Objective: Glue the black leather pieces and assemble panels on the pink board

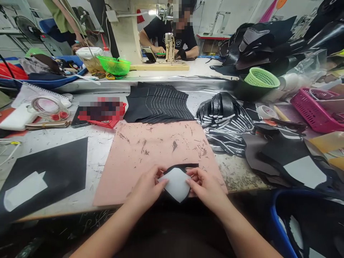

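Observation:
Between my two hands is a black shoe-upper piece [194,166] with a white lining patch [177,184] facing me. My left hand [152,182] pinches its left edge, thumb on the white patch and fingers behind. On the opposite edge, my right hand [202,181] grips in the same way. The piece is held at the near edge of a pink work mat [150,143], and its underside is hidden. Beyond the mat lies a fanned stack of black cut pieces [161,102]. To its right is a heap of black strips with white edges [224,113].
A red tray [107,122] and a tape roll [45,105] lie to the left. Dark pieces with white patches [305,172] are at right, above a blue bin [276,215]. Across the table stand a sewing machine [125,36], a green basket [262,79] and a seated person [169,32].

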Demonstrator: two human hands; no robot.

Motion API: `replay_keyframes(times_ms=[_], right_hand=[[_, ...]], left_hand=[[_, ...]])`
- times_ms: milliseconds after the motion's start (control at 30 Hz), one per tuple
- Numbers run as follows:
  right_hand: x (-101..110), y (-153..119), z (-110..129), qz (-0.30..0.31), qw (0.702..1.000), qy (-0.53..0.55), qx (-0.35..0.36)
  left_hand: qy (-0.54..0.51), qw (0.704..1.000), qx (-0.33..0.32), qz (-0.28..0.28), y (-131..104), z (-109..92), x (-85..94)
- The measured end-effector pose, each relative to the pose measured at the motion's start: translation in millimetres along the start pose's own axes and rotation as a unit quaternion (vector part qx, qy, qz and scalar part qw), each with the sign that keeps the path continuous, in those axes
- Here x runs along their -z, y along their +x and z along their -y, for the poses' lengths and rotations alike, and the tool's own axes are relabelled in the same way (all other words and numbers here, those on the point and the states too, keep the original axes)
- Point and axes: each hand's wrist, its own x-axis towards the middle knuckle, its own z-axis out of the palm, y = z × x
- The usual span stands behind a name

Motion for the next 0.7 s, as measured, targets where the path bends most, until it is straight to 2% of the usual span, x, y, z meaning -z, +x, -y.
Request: replay_keyframes(times_ms=[100, 167, 233, 300, 367, 433, 533, 600, 700], right_hand=[[2, 1, 3, 0.024, 0.999, 0.023, -0.011], [9, 0, 5, 0.045, 0.998, 0.047, 0.006], [21, -2, 9, 0.023, 0.996, 0.047, 0.075], [34, -6, 14, -0.030, 0.986, 0.015, 0.160], [41, -8, 17, -0.059, 0.976, -0.045, 0.204], [39, -9, 19, -0.046, 0.970, -0.130, 0.201], [25, -11, 15, -0.030, 0.951, -0.221, 0.213], [18, -16, 11, -0.013, 0.933, -0.234, 0.274], [22, -35, 4, 0.044, 0.889, -0.227, 0.394]], left_hand=[[-0.004, 1.000, -0.020, -0.004, -1, 2, 1.5], [0.026, 0.999, -0.033, -0.006, -4, 3, 1.6], [0.067, 0.996, -0.053, -0.005, -8, 3, 0.1], [0.109, 0.990, -0.088, -0.013, -11, 3, -2.8], [0.143, 0.981, -0.128, -0.037, -14, 4, -6.3], [0.161, 0.974, -0.151, -0.059, -15, 6, -9.0], [0.154, 0.974, -0.157, -0.063, -15, 8, -9.3], [0.132, 0.976, -0.158, -0.068, -15, 10, -7.5], [0.115, 0.980, -0.131, -0.096, -12, 10, -6.1]])
